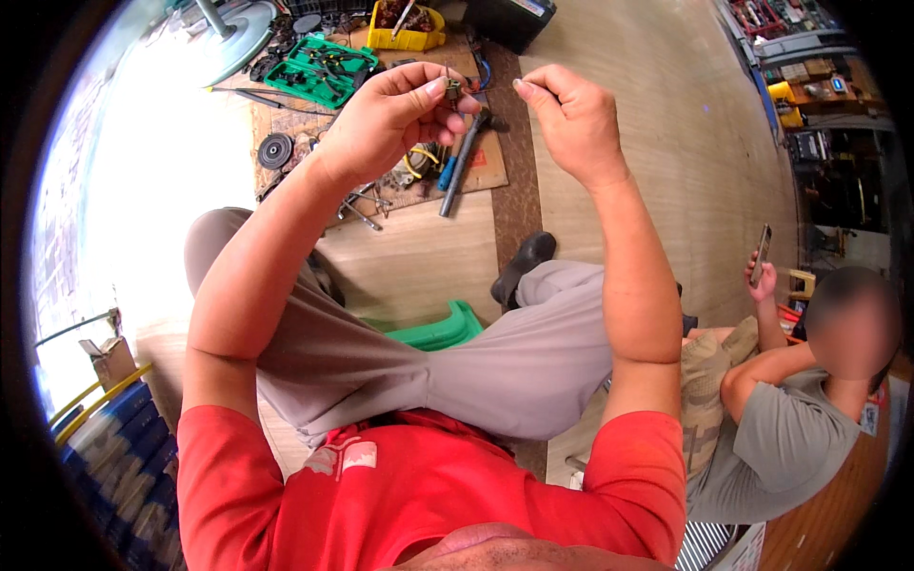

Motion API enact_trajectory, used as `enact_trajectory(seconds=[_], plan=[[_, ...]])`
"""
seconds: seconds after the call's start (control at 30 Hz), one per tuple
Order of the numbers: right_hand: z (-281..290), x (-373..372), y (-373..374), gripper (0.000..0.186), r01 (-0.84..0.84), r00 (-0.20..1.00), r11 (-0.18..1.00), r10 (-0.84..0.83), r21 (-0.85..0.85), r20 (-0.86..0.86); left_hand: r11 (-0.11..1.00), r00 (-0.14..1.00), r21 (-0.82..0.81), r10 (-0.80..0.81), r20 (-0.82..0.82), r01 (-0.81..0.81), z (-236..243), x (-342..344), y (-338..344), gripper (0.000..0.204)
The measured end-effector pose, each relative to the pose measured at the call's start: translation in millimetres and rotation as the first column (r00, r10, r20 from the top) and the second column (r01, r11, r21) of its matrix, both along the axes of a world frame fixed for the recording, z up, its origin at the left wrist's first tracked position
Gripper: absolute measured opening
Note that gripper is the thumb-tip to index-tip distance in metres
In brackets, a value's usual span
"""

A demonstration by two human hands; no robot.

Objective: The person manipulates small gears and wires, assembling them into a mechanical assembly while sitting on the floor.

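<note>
Raised in front of me, my left hand [395,114] pinches a small dark metal part [452,90] between thumb and fingers. A thin pin sticks up from that part; its exact kind is too small to tell. To its right and apart from it, my right hand [576,119] is closed, thumb against the index finger. Whatever sits in that pinch, if anything, I cannot make out. Below the left hand, a hammer [459,171] lies on a cardboard sheet [487,167], with a blue-handled tool [446,175] and a yellow-handled tool [417,164] beside it.
Beyond the hands are a green tool case [322,72], a yellow bin [407,27] and a black battery [509,21]. A black disc [275,150] and wrenches [360,207] lie nearer. Between my legs shows a green plastic stool [443,328]. At right, a person [776,428] holds a phone [761,255].
</note>
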State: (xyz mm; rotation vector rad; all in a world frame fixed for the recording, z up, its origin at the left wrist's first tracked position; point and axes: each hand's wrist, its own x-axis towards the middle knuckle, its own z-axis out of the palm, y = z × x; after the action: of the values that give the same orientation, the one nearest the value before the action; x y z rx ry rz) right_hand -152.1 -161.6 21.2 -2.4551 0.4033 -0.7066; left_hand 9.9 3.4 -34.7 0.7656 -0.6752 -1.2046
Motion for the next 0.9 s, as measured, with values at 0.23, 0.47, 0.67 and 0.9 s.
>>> enact_trajectory(seconds=[0.23, 0.47, 0.67, 0.9], plan=[[-16.3, 2.7, -1.8, 0.018, -0.108, 0.991, 0.989, 0.115, -0.097, 0.070, 0.999, 0.992, 0.023, 0.029, -0.123, -0.026, 1.2, 2.0, 1.2, 0.021], [-9.1, 6.6, 11.8, 0.019, -0.051, 0.975, 0.996, 0.067, -0.077, 0.210, 0.996, 0.999, 0.088, 0.023, -0.041, -0.020, 4.9, -1.6, -0.8, 0.022], [-8.5, 10.2, 39.9, 0.020, -0.076, 0.984, 0.795, 0.159, 0.602, -0.085, 0.993, 0.979, 0.114, 0.003, 0.205, -0.027, 2.4, -4.2, -1.3, 0.024], [-27.1, 8.6, 19.4, 0.019, -0.090, 0.971, 0.720, 0.218, 0.688, -0.102, 0.987, 0.910, 0.115, 0.053, 0.411, -0.110, 11.9, -4.6, 5.6, 0.025]])
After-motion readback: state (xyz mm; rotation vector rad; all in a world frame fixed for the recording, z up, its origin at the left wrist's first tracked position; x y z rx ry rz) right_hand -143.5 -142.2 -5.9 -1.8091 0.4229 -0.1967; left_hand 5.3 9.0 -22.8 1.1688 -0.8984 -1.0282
